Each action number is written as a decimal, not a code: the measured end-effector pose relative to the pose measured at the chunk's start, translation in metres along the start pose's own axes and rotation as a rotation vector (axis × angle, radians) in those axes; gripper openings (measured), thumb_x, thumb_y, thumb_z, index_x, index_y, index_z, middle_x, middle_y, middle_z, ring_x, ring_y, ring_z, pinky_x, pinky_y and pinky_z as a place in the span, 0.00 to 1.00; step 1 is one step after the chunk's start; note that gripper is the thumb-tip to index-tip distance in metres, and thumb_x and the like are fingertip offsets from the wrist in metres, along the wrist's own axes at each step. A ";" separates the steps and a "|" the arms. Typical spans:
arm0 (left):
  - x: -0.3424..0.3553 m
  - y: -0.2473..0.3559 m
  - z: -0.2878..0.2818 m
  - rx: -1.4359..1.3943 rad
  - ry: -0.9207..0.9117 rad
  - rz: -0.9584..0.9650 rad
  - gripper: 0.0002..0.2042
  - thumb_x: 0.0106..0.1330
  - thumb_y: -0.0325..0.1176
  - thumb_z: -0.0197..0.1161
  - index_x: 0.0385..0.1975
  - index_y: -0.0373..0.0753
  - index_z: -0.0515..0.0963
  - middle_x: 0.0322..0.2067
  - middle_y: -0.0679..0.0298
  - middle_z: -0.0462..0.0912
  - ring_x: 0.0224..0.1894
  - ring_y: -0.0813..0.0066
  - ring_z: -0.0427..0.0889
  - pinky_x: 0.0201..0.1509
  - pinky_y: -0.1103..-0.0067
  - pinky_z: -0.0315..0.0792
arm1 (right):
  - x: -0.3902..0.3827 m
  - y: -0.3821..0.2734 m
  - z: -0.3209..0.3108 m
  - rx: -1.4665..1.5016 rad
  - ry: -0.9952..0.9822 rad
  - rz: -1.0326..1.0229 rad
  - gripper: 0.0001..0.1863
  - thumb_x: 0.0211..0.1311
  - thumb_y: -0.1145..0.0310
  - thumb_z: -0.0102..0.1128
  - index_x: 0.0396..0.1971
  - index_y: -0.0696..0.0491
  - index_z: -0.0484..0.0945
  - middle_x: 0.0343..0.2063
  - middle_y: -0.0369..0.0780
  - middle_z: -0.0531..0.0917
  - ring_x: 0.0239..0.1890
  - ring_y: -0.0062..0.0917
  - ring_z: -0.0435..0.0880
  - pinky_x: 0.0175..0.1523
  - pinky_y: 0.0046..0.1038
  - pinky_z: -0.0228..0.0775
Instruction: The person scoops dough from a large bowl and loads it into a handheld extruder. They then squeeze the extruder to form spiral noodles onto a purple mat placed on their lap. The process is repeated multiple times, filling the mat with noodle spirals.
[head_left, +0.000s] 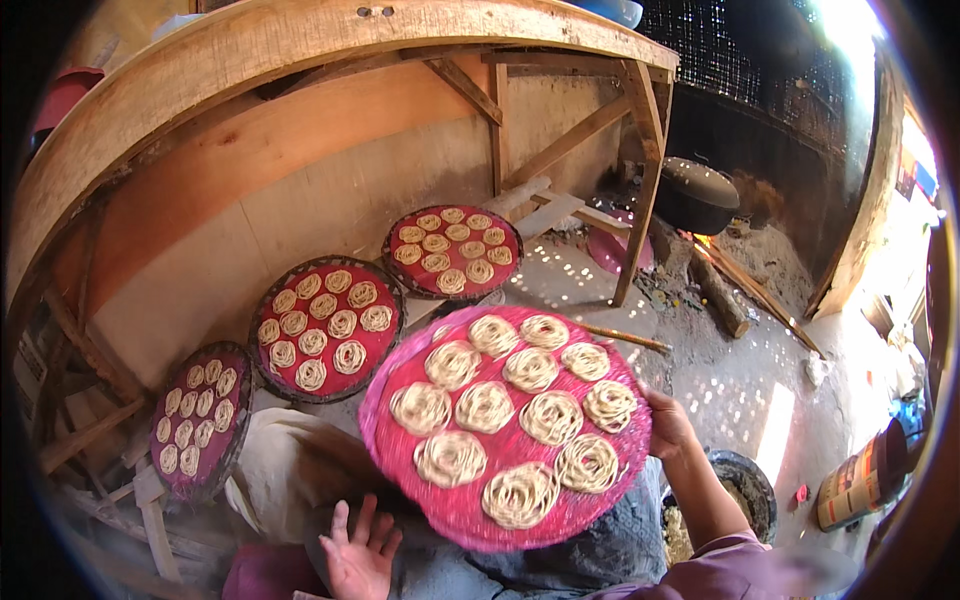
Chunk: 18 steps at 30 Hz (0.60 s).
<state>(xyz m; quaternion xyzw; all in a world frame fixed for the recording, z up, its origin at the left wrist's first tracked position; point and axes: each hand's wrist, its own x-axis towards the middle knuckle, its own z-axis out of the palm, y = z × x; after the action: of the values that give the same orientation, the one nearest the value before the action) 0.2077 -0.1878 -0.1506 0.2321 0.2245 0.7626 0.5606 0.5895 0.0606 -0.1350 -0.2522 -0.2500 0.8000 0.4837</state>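
Note:
My right hand (668, 425) grips the right edge of a round pink tray (510, 446), its fingers hidden beneath. The tray is raised over my lap and slightly tilted. Several pale nests of coiled noodles (485, 407) are spread across it. Below the tray's lower left edge, my left hand (358, 555) is open, palm up with fingers spread, apart from the tray and holding nothing.
Three more trays of noodle nests (312, 343) rest low along the wall, under a curved wooden table (300, 50). A dark pot (700, 195) stands over a wood fire at the back right. Near my right arm are a black tub (765, 490) and a bucket (850, 490).

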 end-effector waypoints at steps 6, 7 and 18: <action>-0.003 0.016 -0.016 -0.369 -0.535 0.021 0.30 0.72 0.59 0.33 0.67 0.50 0.51 0.63 0.53 0.62 0.60 0.48 0.66 0.65 0.50 0.55 | 0.066 -0.068 -0.009 0.095 -0.085 -0.245 0.24 0.74 0.60 0.34 0.62 0.57 0.63 0.60 0.45 0.72 0.61 0.35 0.71 0.67 0.41 0.59; -0.004 0.017 -0.018 -0.338 -0.451 0.010 0.29 0.71 0.59 0.33 0.66 0.49 0.51 0.62 0.52 0.62 0.59 0.48 0.66 0.64 0.50 0.56 | 0.088 -0.076 -0.013 0.038 -0.035 -0.300 0.23 0.74 0.61 0.32 0.63 0.56 0.62 0.60 0.44 0.71 0.62 0.34 0.71 0.67 0.41 0.60; 0.042 -0.004 0.006 -0.067 0.094 -0.122 0.29 0.66 0.64 0.32 0.49 0.43 0.57 0.47 0.49 0.65 0.46 0.46 0.68 0.54 0.51 0.60 | 0.441 -0.113 -0.102 0.320 0.355 -0.573 0.20 0.75 0.61 0.34 0.59 0.53 0.64 0.55 0.43 0.75 0.55 0.38 0.76 0.58 0.54 0.70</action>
<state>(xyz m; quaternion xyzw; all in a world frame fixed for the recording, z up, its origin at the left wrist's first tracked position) 0.2036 -0.1463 -0.1437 0.1629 0.2389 0.7440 0.6024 0.5502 0.5196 -0.2097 -0.2279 -0.0943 0.6051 0.7570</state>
